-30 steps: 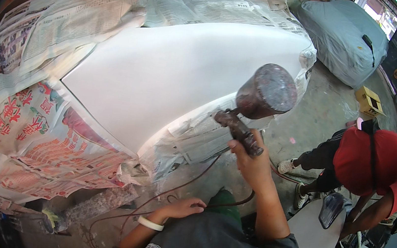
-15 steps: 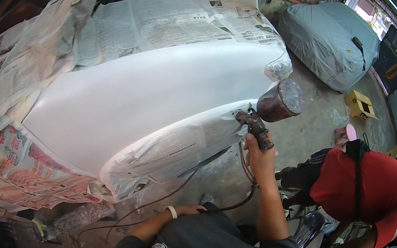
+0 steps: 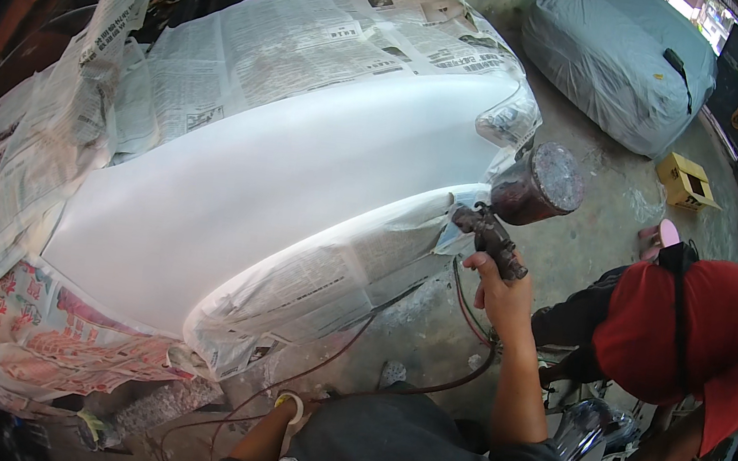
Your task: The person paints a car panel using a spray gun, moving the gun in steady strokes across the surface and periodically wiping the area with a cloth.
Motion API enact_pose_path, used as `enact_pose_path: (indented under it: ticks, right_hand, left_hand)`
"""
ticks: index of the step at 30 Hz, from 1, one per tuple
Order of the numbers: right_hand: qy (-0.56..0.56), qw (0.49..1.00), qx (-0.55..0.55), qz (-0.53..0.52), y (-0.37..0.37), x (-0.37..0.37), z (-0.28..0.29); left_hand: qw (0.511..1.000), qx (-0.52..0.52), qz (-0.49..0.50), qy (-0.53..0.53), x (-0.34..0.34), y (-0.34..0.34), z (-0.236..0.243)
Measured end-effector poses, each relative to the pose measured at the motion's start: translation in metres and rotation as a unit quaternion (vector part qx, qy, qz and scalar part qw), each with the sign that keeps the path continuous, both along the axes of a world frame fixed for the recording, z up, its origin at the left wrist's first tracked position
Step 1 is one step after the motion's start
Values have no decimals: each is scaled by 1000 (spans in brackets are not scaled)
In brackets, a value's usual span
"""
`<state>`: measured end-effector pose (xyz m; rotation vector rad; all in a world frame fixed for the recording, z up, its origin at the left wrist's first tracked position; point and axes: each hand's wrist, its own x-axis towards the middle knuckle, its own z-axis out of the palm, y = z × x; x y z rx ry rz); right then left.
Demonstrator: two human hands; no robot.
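My right hand [image 3: 506, 295] is wrapped round the handle of a dark, paint-crusted spray gun [image 3: 494, 241]. Its round cup [image 3: 540, 185] tilts up to the right, and the nozzle faces the white car fender panel [image 3: 275, 173], close to the papered wheel arch. A dark air hose [image 3: 437, 387] hangs below the hand and runs left past my body. My left forearm [image 3: 267, 435], with a pale wristband [image 3: 296, 412], is down by my waist. My dark shirt hides most of the left hand, so its fingers do not show.
Masking newspaper [image 3: 291, 37] covers the car around the panel. To the right, a person in a red shirt [image 3: 699, 317] bends over beside a motorcycle-like machine. Farther back are a car under a grey cover [image 3: 615, 63], a yellow box [image 3: 686, 182] and a pink bucket [image 3: 658, 237].
The spray gun and my right hand have moved slightly right, away from the panel. My left hand has slipped mostly out of sight behind my shirt. The view has shifted a little.
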<state>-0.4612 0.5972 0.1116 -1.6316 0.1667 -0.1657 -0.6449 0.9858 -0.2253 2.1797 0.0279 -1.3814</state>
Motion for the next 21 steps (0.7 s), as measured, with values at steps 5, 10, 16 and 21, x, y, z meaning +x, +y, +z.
enact_pose_path:
  ticks: [5, 10, 16, 21]
  right_hand:
    - [-3, 999, -9, 41, 9, 13, -7]
    - [-29, 999, -5, -16, -27, 50, -59]
    - [-19, 997, 4, -78, -52, 79, -83]
    - [-4, 991, -7, -136, -66, 94, -83]
  left_hand:
    - [992, -52, 95, -66, -63, 36, -28]
    - [985, -62, 138, -89, -65, 25, -6]
    - [972, -91, 206, -69, -74, 21, -5]
    - [971, -62, 185, -137, -71, 24, -10]
